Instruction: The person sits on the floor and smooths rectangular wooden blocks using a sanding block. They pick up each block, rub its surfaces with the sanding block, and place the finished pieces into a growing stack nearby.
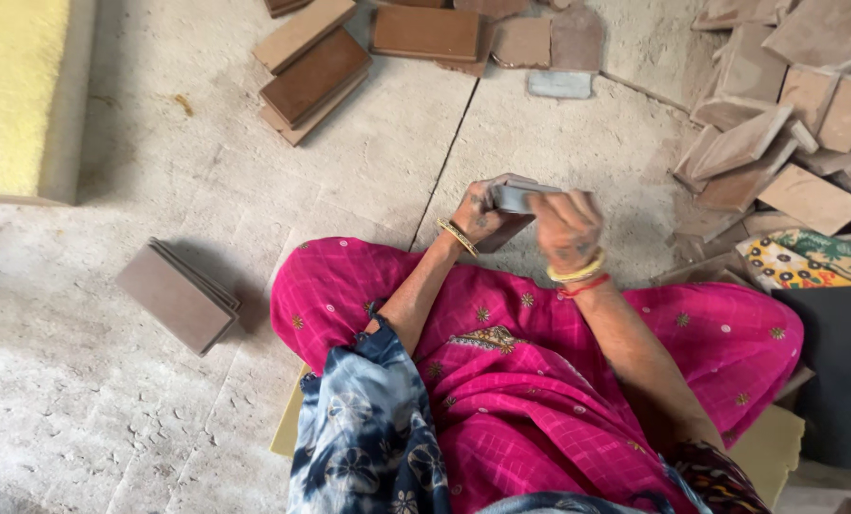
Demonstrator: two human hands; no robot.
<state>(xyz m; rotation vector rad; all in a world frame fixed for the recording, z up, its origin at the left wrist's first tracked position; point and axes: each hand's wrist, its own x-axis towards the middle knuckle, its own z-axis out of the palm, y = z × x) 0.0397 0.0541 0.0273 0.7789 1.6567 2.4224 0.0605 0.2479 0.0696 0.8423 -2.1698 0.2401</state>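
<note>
Head view, looking down on a person seated on the floor in pink clothing. Left hand (480, 211): fingers curled closed around a brown tile (503, 231), which is held edge-up just above the knees, its lower part showing below the hand. Right hand (568, 227): closed over a small grey rubbing block (518, 197) that lies on the upper edge of the tile; the block juts out toward the left hand and touches it. Both wrists carry yellow bangles, the right wrist also a red thread.

Left of the left hand, well apart, a short stack of brown tiles (178, 297) lies flat on the dusty concrete floor (111, 400). Beyond the hands, farther from the body, more tiles (313, 71) lie in overlapping layers, and a pale grey block (559, 85) rests beside them. Right of the right hand, a loose heap of tiles (787, 133) is piled at mixed angles. Nearer the body on that side, a patterned cloth (806, 259) lies at the foot of the heap. A crack in the floor runs from the hands away toward the far tiles. At the far left, a yellow mat (11, 86) lies on the floor.
</note>
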